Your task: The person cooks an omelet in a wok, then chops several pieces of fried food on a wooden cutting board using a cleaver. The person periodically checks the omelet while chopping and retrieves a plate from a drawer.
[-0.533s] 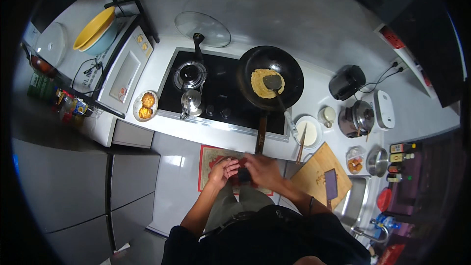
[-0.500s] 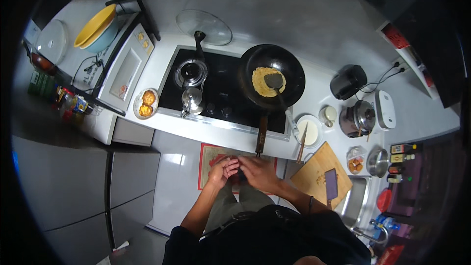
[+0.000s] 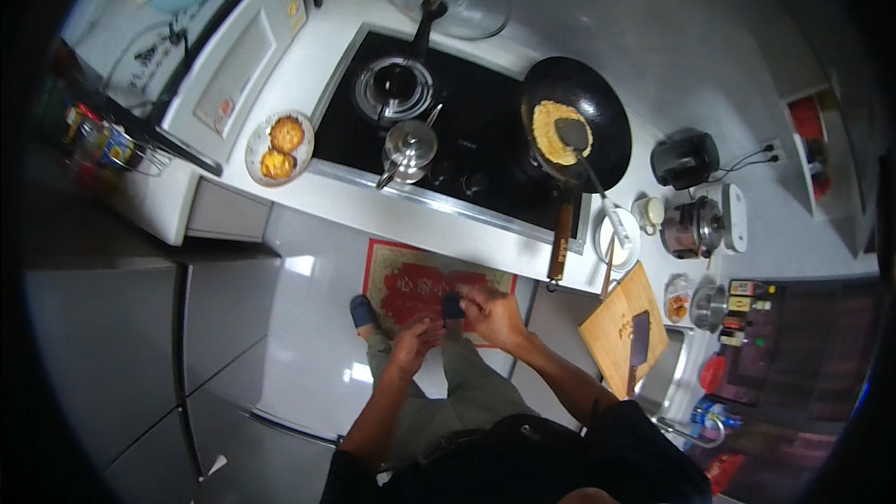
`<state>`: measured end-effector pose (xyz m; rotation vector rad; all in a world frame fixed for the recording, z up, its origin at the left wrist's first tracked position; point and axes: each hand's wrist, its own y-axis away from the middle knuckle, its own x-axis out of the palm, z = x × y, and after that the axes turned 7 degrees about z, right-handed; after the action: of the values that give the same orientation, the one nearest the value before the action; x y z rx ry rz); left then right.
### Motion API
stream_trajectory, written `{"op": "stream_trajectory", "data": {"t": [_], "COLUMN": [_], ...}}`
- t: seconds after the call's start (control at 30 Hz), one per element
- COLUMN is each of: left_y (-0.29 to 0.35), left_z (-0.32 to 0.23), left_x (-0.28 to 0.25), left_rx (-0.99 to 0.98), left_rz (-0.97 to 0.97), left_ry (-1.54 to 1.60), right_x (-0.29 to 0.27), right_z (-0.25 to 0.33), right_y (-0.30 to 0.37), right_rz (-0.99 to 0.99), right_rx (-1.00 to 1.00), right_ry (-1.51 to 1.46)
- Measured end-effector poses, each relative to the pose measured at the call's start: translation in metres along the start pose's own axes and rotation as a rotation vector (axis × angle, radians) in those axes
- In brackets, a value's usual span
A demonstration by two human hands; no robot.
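My left hand (image 3: 415,345) and my right hand (image 3: 497,319) are in front of my body, below the counter edge and over the red mat. They are apart; motion smears the fingers, and I see nothing held in either. On the stove, a black wok (image 3: 607,140) has a round yellow pancake (image 3: 549,131) in it. A spatula (image 3: 573,135) rests its dark blade on the pancake, its pale handle lying over the rim toward a white bowl (image 3: 627,245). The wok's brown handle (image 3: 560,241) points toward me, beyond my right hand.
Left on the counter are a plate (image 3: 257,166) with two browned cakes, a microwave (image 3: 233,70) and a metal pot (image 3: 409,149). A glass lid (image 3: 467,0) leans behind the stove. Rightward, a cutting board (image 3: 611,331) bears a cleaver (image 3: 639,341), beside the sink (image 3: 665,373).
My hands have drawn apart, the left moving down and the right slightly rightward. The view has turned left, so the stove sits further right. The wok, pancake and spatula keep their places together.
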<state>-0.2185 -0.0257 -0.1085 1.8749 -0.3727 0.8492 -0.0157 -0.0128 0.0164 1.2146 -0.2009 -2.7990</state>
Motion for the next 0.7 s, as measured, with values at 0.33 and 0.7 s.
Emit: {"op": "stream_trajectory", "data": {"t": [0.33, 0.7], "left_y": [0.025, 0.018], "left_z": [0.015, 0.039], "left_x": [-0.128, -0.167], "left_rx": [-0.088, -0.111], "left_rz": [-0.043, 0.121], "left_ry": [0.079, 0.229], "right_x": [0.031, 0.042], "right_z": [-0.063, -0.072], "right_y": [-0.119, -0.143], "right_rz": [-0.511, -0.591], "right_rx": [0.362, 0.409], "right_ry": [-0.108, -0.074]}}
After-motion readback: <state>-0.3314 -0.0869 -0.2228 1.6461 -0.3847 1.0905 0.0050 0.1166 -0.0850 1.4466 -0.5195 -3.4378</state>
